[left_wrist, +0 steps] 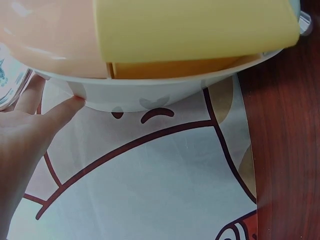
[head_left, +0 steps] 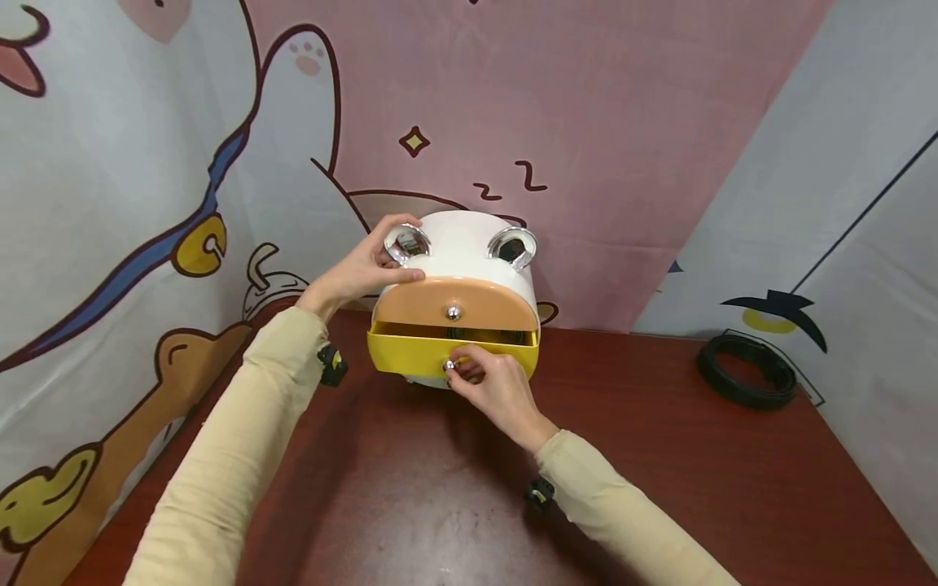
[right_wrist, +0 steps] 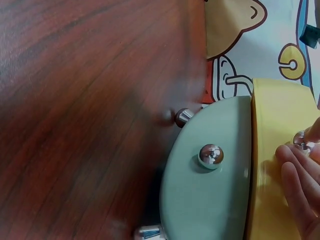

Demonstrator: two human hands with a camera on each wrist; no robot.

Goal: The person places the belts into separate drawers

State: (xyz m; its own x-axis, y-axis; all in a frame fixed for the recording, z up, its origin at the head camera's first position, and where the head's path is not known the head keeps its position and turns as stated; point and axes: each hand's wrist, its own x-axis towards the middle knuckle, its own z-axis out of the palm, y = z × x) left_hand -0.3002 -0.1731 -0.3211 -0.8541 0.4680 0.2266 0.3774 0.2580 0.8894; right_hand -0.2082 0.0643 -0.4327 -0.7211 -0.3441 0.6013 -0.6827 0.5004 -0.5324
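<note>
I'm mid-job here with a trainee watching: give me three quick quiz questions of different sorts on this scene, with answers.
1. True or false: the yellow drawer is pulled partly out of the frog-shaped box.
2. Which hand pinches the yellow drawer's silver knob? A) left hand B) right hand C) neither
3. Fill in: the black ring lies on the table to the person's ____ of the box.

Key
1. True; a dark gap shows above its front.
2. B; the right hand has the knob, while the left hand rests on the box top by a chrome eye.
3. right.
</note>
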